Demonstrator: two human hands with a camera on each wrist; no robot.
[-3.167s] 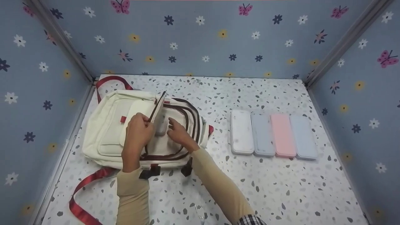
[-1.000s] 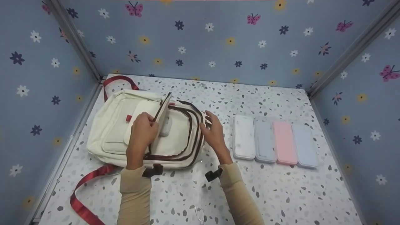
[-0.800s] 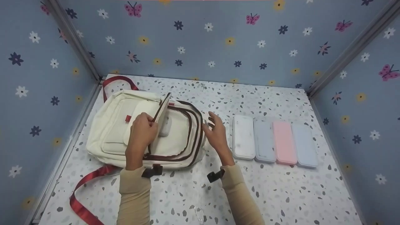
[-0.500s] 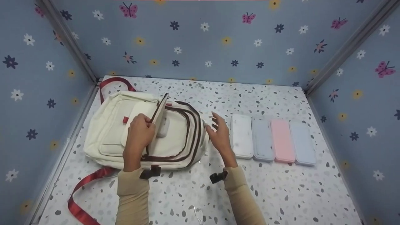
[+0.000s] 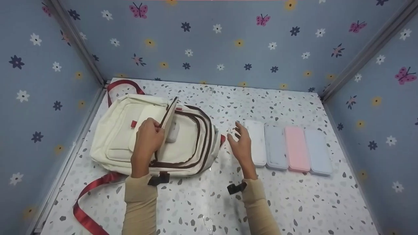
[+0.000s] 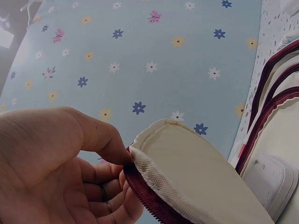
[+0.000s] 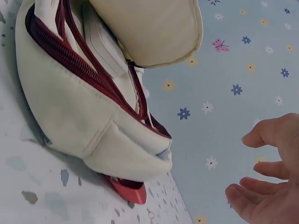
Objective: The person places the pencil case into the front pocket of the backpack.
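A cream backpack (image 5: 119, 130) with dark red zips lies on the left, its front pocket unzipped. My left hand (image 5: 148, 138) pinches the zipped edge of the pocket flap (image 6: 187, 163) between thumb and fingers and holds it raised. Inside the pocket is a pale, rounded box (image 5: 173, 133), partly hidden behind the flap. My right hand (image 5: 242, 143), fingers loosely bent and holding nothing, is beside the white box (image 5: 257, 140), covering part of its left side; whether they touch I cannot tell. In the right wrist view, the right-hand fingers (image 7: 266, 135) are apart from the backpack.
Right of the white box, a grey-blue box (image 5: 276, 147), a pink box (image 5: 297, 148) and a light blue box (image 5: 318, 151) stand in a row. A red strap (image 5: 85, 209) trails from the backpack. Flowered walls (image 5: 209, 42) enclose the speckled table (image 5: 294, 202).
My right hand has come out of the pocket, passed the backpack's right end and moved right to the white box. My left hand keeps its pinch on the flap.
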